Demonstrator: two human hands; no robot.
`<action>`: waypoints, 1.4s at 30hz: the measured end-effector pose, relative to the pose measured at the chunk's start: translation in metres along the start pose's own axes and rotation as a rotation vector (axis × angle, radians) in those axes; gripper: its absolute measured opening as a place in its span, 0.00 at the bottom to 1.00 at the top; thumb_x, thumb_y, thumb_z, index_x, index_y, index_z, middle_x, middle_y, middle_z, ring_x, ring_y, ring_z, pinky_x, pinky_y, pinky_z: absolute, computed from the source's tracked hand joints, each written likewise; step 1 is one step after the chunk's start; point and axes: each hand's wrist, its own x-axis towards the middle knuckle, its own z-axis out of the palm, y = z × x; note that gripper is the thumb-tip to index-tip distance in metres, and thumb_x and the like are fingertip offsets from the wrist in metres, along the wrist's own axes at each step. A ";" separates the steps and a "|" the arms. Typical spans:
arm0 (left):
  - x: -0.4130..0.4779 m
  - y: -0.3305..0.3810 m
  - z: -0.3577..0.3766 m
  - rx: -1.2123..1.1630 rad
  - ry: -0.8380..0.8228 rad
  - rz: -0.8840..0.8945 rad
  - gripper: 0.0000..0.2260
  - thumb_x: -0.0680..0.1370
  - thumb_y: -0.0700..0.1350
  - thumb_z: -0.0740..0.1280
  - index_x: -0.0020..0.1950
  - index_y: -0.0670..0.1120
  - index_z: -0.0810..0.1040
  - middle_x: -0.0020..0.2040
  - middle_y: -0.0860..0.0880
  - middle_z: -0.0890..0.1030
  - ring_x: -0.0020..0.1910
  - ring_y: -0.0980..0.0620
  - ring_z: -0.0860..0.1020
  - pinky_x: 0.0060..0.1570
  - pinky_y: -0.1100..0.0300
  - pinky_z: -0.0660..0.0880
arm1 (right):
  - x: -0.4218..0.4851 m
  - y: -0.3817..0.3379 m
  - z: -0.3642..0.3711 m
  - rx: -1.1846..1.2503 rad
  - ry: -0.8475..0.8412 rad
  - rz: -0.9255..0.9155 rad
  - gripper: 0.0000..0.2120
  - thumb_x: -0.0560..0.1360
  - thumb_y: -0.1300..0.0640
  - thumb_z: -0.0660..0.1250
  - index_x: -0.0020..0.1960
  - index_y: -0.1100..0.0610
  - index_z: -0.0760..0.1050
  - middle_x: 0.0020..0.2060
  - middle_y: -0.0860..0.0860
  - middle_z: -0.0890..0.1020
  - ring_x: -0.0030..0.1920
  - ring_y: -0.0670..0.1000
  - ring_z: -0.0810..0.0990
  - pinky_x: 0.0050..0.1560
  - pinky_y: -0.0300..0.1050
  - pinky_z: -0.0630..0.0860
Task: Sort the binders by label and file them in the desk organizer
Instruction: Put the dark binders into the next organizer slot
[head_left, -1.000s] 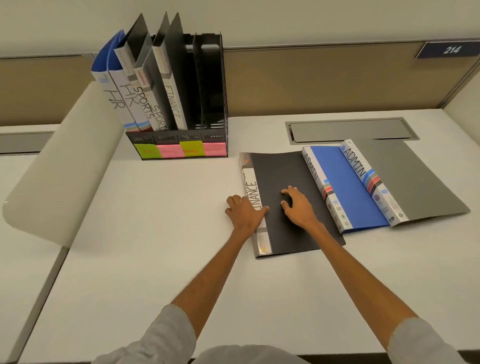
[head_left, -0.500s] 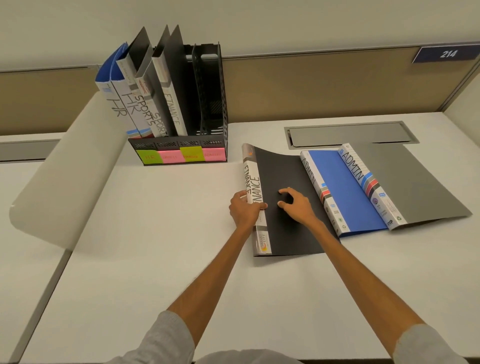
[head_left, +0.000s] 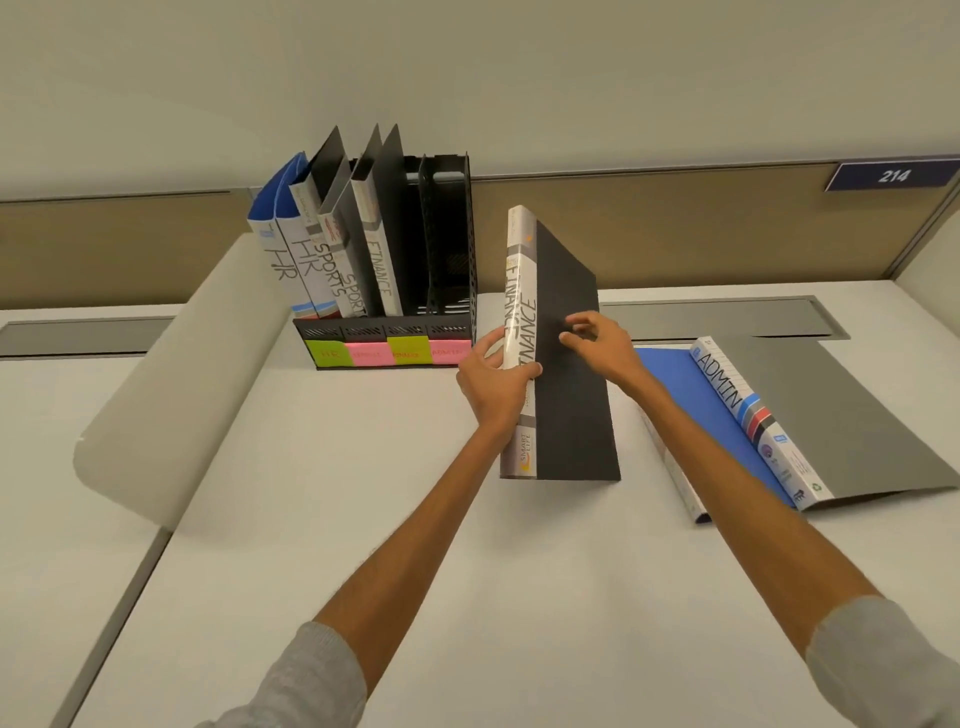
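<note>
We hold the black FINANCE binder (head_left: 571, 415) upright just right of the desk organizer (head_left: 447, 234). Its long axis runs near vertical, the top tipped a little away from us, the white spine facing us and to the left. Whether its lower end touches the desk (head_left: 363, 519) we cannot tell. Our left grip (head_left: 493, 384) is wrapped round the spine at mid-height. Our right grip (head_left: 597, 343) pinches the black cover near its free edge, thumb on the front. "FINANCE" is handwritten down the spine, with "SMART LIFE" printed near its foot. In the organizer stand spines marked HR, HR, SPORTS, SPORTS and a filed FINANCE binder (head_left: 376, 260). Of the sticky notes (head_left: 387, 354) on its front, only "HR" is legible. To the right, a grey ADMIN binder (head_left: 857, 415) lies flat partly over a blue binder (head_left: 691, 410). A sign (head_left: 892, 175) reads 214.
</note>
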 end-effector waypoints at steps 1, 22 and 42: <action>0.003 0.005 -0.001 -0.010 -0.003 0.026 0.28 0.65 0.39 0.79 0.64 0.48 0.77 0.61 0.46 0.82 0.51 0.47 0.84 0.40 0.60 0.83 | 0.004 -0.012 -0.004 0.012 0.012 -0.018 0.18 0.78 0.52 0.67 0.66 0.56 0.73 0.64 0.55 0.77 0.64 0.55 0.76 0.63 0.48 0.74; 0.058 0.063 -0.061 -0.142 0.109 0.436 0.25 0.68 0.34 0.75 0.63 0.49 0.79 0.53 0.61 0.83 0.50 0.60 0.84 0.44 0.56 0.83 | 0.058 -0.277 -0.012 0.095 0.130 -0.336 0.25 0.72 0.50 0.74 0.66 0.53 0.72 0.64 0.53 0.75 0.55 0.55 0.79 0.36 0.59 0.83; 0.105 0.054 -0.125 -0.123 -0.064 0.511 0.29 0.72 0.48 0.76 0.71 0.47 0.72 0.63 0.61 0.79 0.63 0.55 0.78 0.60 0.48 0.78 | 0.052 -0.351 0.043 0.244 0.325 -0.623 0.20 0.65 0.61 0.72 0.57 0.60 0.82 0.48 0.51 0.85 0.50 0.46 0.84 0.45 0.45 0.84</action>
